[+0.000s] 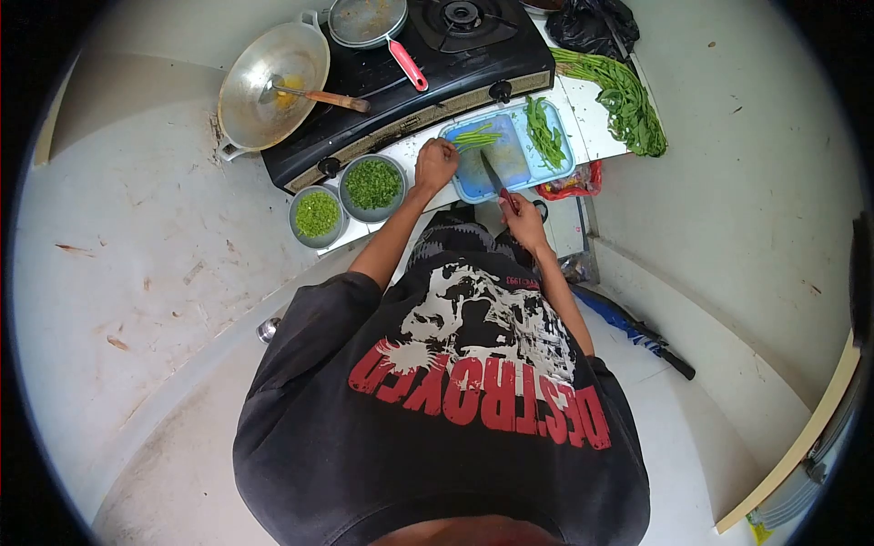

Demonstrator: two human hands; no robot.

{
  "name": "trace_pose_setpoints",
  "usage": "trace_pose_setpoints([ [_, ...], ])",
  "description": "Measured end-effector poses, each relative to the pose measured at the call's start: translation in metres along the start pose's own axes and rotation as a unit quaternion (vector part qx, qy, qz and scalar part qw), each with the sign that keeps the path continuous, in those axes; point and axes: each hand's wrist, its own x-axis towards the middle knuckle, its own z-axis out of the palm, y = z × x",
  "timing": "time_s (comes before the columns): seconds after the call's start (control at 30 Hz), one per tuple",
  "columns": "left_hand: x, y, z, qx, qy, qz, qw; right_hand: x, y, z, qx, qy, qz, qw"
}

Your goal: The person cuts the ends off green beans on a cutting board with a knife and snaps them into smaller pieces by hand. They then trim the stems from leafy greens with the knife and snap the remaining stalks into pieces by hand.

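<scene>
My left hand is closed on the left end of some green stems, which lie over the blue cutting board. In my right hand is the red handle of a knife, its blade pointing up and left over the board, just below the stems. Leafy greens rest in the board's right-hand part. To the left of my left hand stand a bowl of dark chopped greens and a bowl of paler chopped greens.
Behind the board is a black gas stove carrying a wok with a wooden-handled ladle, and a red-handled strainer. A bunch of leafy greens and a black plastic bag lie at the right.
</scene>
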Motion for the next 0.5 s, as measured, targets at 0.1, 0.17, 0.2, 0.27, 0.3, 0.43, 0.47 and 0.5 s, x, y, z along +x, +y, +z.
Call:
trace_pose_setpoints([
  [0.1,0.000,0.001,-0.007,-0.014,0.002,0.024,1.000,0.011,0.005,0.006,0.021,0.005,-0.013,1.000],
  [0.17,-0.003,0.007,-0.015,-0.038,-0.005,0.004,0.999,0.018,0.008,0.009,0.034,0.009,-0.023,0.999],
  [0.2,-0.006,0.011,-0.020,-0.050,-0.008,-0.005,0.999,0.019,0.006,0.007,0.037,0.000,-0.007,0.999],
  [0.27,-0.012,0.012,-0.023,-0.054,-0.006,-0.001,0.999,0.021,0.000,0.004,0.043,-0.017,0.025,0.999],
  [0.3,-0.016,0.015,-0.026,-0.056,-0.005,0.001,0.998,0.024,0.006,0.006,0.048,-0.013,0.011,0.999],
  [0.43,-0.041,0.025,-0.025,-0.099,0.028,0.006,0.995,0.021,0.011,0.001,0.066,-0.012,0.013,0.998],
  [0.47,-0.047,0.022,-0.019,-0.122,0.022,0.014,0.992,0.017,0.007,-0.003,0.069,-0.015,0.027,0.997],
  [0.5,-0.054,0.017,-0.012,-0.146,0.017,0.020,0.989,0.014,0.010,-0.005,0.078,-0.003,0.027,0.997],
])
